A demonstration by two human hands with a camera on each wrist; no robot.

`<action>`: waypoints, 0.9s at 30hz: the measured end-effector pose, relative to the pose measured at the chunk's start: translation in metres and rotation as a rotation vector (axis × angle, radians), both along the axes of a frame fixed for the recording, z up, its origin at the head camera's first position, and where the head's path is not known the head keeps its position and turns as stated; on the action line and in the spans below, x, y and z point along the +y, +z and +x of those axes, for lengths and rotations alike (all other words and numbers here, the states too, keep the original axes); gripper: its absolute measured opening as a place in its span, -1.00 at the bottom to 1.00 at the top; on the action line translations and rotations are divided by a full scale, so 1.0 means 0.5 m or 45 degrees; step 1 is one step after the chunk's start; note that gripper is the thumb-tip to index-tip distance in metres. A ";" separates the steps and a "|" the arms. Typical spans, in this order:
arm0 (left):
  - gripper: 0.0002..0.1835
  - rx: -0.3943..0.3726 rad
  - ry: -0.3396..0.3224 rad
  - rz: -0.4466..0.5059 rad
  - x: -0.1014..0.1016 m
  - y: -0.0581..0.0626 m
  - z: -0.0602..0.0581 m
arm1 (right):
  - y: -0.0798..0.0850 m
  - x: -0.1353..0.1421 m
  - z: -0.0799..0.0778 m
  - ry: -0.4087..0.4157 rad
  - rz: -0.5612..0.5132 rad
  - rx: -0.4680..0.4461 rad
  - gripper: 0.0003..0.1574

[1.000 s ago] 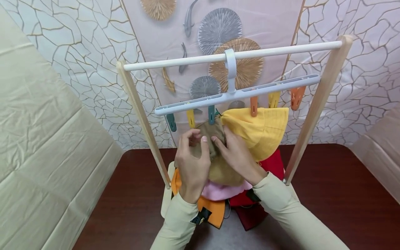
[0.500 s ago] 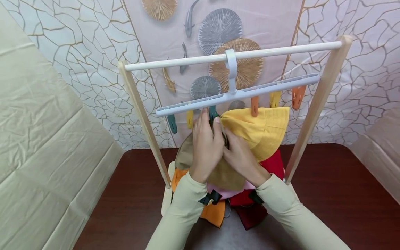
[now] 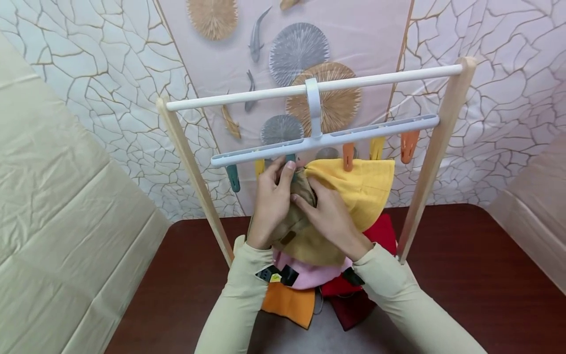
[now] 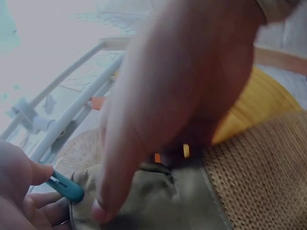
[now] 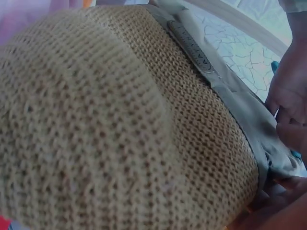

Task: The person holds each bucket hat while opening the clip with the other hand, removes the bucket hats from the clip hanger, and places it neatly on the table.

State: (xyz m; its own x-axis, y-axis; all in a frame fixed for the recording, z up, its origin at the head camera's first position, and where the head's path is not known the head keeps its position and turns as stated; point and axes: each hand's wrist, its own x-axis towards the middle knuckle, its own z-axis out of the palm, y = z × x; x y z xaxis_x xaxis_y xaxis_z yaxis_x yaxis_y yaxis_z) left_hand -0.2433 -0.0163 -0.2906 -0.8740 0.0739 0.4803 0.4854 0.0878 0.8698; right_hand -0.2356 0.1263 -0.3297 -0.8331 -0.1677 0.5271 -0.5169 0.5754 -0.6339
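Observation:
A tan knitted hat [image 3: 316, 248] with an olive fabric edge is held up under a light-blue clip hanger [image 3: 265, 151]. My left hand [image 3: 270, 204] pinches a teal clothespin [image 4: 69, 187] between thumb and fingers, at the hat's fabric edge. From the other side, my right hand [image 3: 333, 214] grips the same edge, thumb in front; its other fingertips are hidden by the cloth. Knitted fabric and a small label [image 5: 192, 45] fill much of the right wrist view. Beside the right hand hangs a yellow bucket hat [image 3: 367, 191] under an orange clothespin [image 3: 348, 157].
The hanger hooks over the white rail [image 3: 239, 98] of a wooden stand [image 3: 448, 118]. Other clothespins, such as a teal one [image 3: 233, 178] and an orange one [image 3: 409, 146], hang from it. Pink [image 3: 305, 273], orange [image 3: 289, 302] and red cloth items [image 3: 381, 233] lie below on the dark table [image 3: 146, 295].
My left hand has risen from the hat's left side to the hanger and now pinches the teal clothespin. The right hand stays at the hat's edge. The head view has shifted slightly.

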 end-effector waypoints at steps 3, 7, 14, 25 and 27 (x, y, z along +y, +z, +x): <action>-0.50 -0.027 -0.015 -0.015 -0.011 0.001 -0.001 | -0.001 -0.012 -0.003 -0.002 -0.037 -0.011 -0.75; -0.51 -0.054 -0.063 0.018 -0.016 0.004 -0.005 | -0.001 -0.020 -0.003 -0.001 -0.098 0.007 -0.76; -0.58 -0.129 -0.126 0.177 -0.018 0.007 -0.006 | 0.003 -0.017 0.005 -0.031 -0.097 0.005 -0.78; -0.52 -0.351 -0.213 0.187 -0.035 0.002 -0.015 | -0.026 -0.006 0.029 0.011 -0.033 0.017 -0.89; -0.50 -0.335 -0.237 0.056 -0.045 0.004 -0.020 | -0.021 -0.003 0.033 0.006 -0.048 0.055 -0.93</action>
